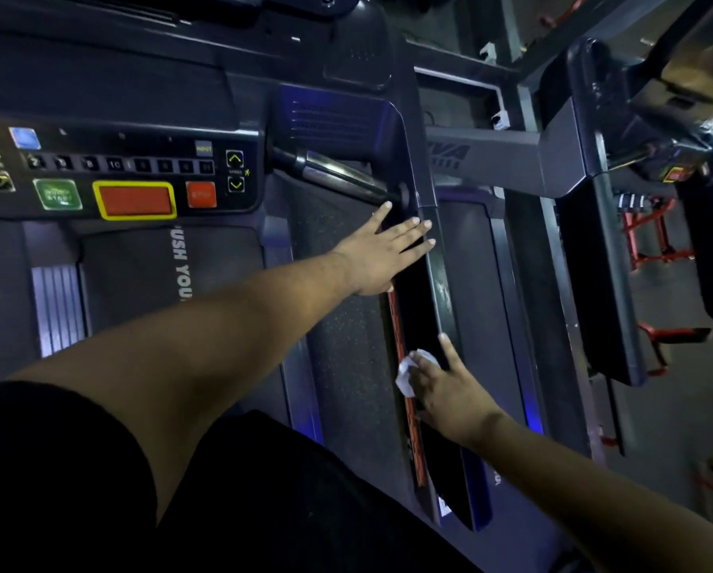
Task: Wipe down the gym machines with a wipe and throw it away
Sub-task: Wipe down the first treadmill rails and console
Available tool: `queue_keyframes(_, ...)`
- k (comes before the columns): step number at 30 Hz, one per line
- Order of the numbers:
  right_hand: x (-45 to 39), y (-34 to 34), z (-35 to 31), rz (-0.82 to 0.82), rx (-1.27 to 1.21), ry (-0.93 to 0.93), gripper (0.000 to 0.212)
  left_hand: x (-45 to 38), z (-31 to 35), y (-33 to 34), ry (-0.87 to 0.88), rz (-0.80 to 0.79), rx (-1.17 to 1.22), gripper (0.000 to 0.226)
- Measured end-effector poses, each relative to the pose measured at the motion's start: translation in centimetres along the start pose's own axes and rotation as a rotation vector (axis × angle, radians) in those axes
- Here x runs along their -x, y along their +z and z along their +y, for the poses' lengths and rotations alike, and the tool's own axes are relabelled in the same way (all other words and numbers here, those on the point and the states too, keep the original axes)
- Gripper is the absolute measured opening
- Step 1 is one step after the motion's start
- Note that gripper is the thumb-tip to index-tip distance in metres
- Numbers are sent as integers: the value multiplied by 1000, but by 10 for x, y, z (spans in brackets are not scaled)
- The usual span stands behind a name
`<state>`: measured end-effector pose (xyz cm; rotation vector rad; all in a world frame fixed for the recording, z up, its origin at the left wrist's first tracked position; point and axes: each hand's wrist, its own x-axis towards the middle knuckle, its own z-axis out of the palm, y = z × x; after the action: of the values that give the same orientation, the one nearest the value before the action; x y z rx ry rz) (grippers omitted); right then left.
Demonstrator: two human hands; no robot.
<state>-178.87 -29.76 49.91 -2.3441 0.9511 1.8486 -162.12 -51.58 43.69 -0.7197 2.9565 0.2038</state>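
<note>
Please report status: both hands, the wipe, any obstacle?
Left hand flat on treadmill side rail. Right hand presses wipe on rail. Nothing in the way.

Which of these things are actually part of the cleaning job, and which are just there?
Part of the job: white wipe under the right hand; treadmill side rail, where the left hand rests.
Just there: control panel, red emergency button, neighbouring machine.

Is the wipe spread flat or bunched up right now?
Bunched: the wipe shows as a crumpled white wad under the right hand on the treadmill's side rail.
</note>
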Motion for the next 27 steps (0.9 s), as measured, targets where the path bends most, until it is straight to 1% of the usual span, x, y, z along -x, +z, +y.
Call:
queue_keyframes(2, -4, -4, 9, 79, 34, 85, 71, 3, 16, -2, -20, 4, 9, 101)
queue_keyframes(4, -16, -12, 24, 192, 43, 249, 79, 4, 32, -3, -57, 10, 12, 99)
queue_keyframes(6, -22, -23, 33, 220, -11, 366, 81, 5, 45, -1, -94, 12, 24, 95)
queue_keyframes(8, -20, -21, 28, 246, -47, 416, 78, 8, 55, 1, -127, 20, 25, 93)
queue_keyframes(12, 18, 19, -30, 283, -152, 385, 72, 27, 79, 5, -163, -13, 73, 102)
queue_keyframes(14, 44, 41, -66, 214, -193, 314, 70, 34, 92, 9, -169, -13, 87, 103)
queue_keyframes(16, 60, 55, -88, 178, -166, 274, 71, 38, 104, 14, -169, 5, 85, 103)
queue_keyframes(17, 60, 52, -86, 174, -149, 283, 73, 38, 105, 14, -163, 5, 89, 103)
queue_keyframes(20, 36, 35, -60, 282, -31, 386, 76, 41, 114, 16, -174, 26, 99, 99)
queue_keyframes(21, 24, 28, -52, 275, 4, 417, 77, 43, 119, 18, -177, 25, 111, 98)
queue_keyframes(23, 5, 17, -42, 189, 77, 436, 77, 46, 125, 20, -197, 27, 132, 96)
queue_keyframes(25, -2, 20, -49, 128, 127, 400, 71, 48, 132, 26, -205, 42, 145, 96)
queue_keyframes(27, 8, 28, -63, 144, 108, 321, 60, 52, 138, 29, -202, 51, 158, 98)
